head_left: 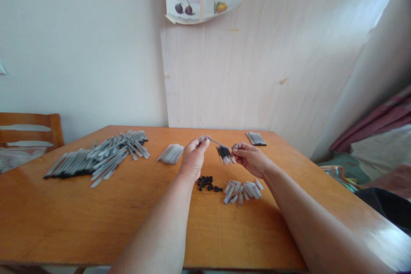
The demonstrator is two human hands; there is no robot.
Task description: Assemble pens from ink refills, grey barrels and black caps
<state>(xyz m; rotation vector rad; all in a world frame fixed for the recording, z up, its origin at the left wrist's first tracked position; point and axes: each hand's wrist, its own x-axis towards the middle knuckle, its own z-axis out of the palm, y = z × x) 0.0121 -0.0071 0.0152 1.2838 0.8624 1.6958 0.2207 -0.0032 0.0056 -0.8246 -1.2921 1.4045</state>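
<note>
Both my hands are raised over the table's middle, with a thin dark pen refill stretched between them. My left hand pinches its left end, and a small translucent piece shows at the fingertips. At the other end, the thumb and fingers of my right hand are closed on the refill. Just behind and below it lies a bundle of black refills with pale ends. Closer to me are small black plugs and a pile of short translucent caps.
On the wooden table, a large heap of translucent pen barrels with black ends spreads at the left. A row of clear tubes lies left of my hands. More black-ended barrels are at the back right. A wooden chair stands left.
</note>
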